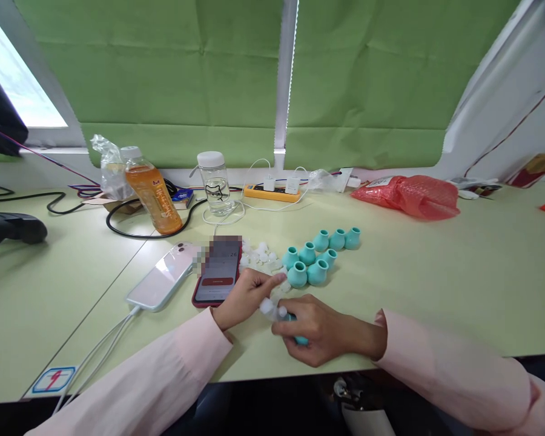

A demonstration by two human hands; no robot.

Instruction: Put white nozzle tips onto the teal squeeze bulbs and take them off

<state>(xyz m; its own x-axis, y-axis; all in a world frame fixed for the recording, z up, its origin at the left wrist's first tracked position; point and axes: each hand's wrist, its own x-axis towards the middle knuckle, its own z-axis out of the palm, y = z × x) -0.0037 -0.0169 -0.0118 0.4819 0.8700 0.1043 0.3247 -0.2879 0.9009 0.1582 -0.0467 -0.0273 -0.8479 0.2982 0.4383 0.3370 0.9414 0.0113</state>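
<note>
Seems to be at a joining step — holding one teal bulb (301,340) in the right hand (315,328), with the grip wrapped close around it, on the near side of the standing bulbs (307,253) on the tabletop (436,272). Also shows a translucent piece (267,307), blurred, beside those fingers. Resting the left hand (248,295) near the loose white pieces (262,257) — too unclear to say whether pinching anything. Probably calls next for steadying the bulb and lining up the translucent piece with its mouth.
</note>
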